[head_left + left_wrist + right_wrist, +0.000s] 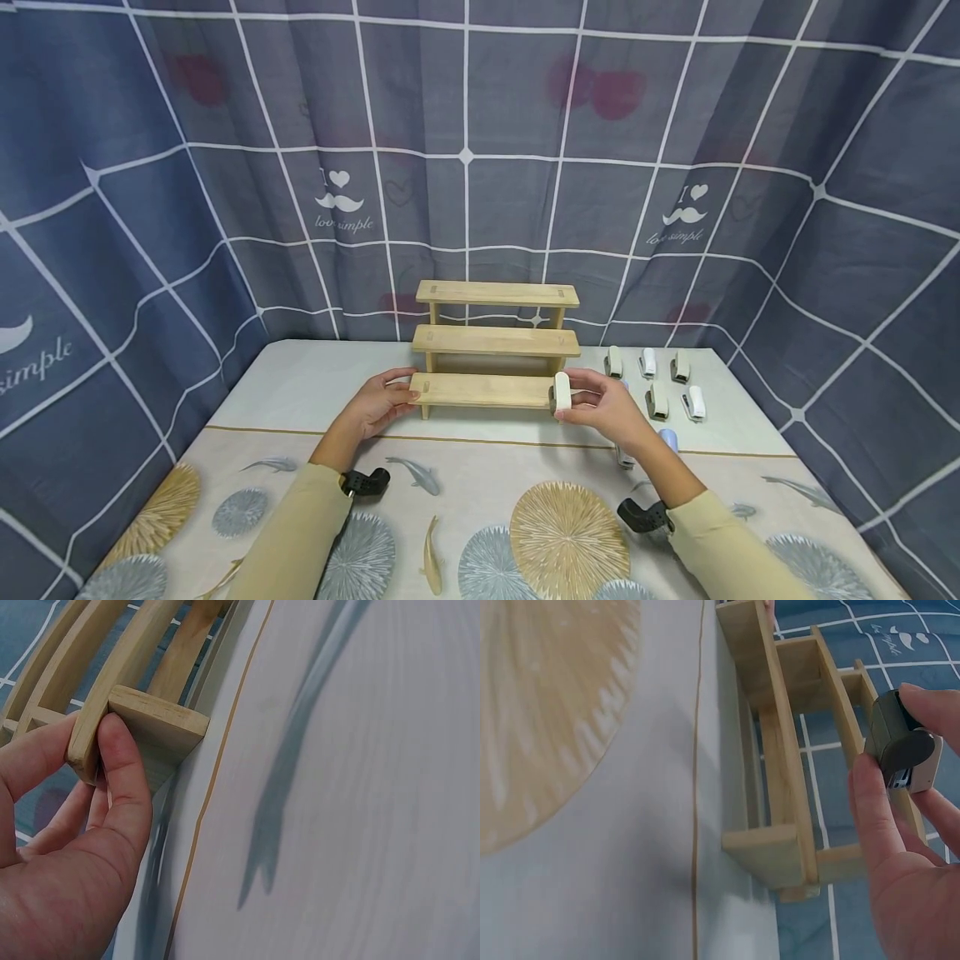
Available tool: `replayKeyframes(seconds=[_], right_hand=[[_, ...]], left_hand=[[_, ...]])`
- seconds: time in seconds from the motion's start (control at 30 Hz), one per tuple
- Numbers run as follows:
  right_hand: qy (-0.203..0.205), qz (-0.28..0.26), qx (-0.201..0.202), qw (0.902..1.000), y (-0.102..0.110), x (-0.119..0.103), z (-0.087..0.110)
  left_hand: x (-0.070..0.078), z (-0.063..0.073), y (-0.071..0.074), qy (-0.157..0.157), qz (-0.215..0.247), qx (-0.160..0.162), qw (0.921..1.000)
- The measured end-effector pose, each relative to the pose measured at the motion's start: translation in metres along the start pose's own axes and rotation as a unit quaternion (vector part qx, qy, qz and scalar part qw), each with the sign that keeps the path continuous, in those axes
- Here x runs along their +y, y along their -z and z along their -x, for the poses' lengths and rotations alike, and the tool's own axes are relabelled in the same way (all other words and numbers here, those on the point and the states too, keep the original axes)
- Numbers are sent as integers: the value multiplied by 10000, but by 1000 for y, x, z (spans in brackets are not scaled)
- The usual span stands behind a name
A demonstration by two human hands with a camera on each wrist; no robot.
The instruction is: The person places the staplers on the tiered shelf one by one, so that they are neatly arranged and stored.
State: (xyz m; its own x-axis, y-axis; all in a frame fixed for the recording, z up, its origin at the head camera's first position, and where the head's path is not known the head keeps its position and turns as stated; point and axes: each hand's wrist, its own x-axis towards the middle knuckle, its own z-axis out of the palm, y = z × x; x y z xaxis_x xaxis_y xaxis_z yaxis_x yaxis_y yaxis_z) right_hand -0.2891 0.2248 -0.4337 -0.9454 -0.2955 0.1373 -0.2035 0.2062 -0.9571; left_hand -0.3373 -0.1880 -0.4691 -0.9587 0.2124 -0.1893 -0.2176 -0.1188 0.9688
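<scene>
A three-tier wooden shelf stands on the white tabletop. At the left end of its lowest board, my left hand pinches the board between thumb and fingers; the left wrist view shows the thumb at the board's front edge. Near the right end of the same board, my right hand holds a small stapler, cream on one side and dark grey on the other. The right wrist view has the stapler gripped between thumb and fingers, overlapping the shelf.
Several more small staplers stand in loose rows at the right of the table. A blue piece and another stapler are partly behind my right forearm. A patterned cloth covers the front; a checked curtain hangs behind.
</scene>
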Motion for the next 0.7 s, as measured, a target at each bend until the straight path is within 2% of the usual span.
replayKeyframes(seconds=[0.23,0.5,0.7], right_hand=[[-40,-17,-18,10000,-11,-6,-14],[142,-177,-76,9997,-22,-11,-28],[178,-126,-108,9997,-31,-17,-40]], left_hand=[[0,-1,0,6,-38,13,10000],[1,0,0,122,-51,121,9998],[0,0,1,64,-65,84,9999]])
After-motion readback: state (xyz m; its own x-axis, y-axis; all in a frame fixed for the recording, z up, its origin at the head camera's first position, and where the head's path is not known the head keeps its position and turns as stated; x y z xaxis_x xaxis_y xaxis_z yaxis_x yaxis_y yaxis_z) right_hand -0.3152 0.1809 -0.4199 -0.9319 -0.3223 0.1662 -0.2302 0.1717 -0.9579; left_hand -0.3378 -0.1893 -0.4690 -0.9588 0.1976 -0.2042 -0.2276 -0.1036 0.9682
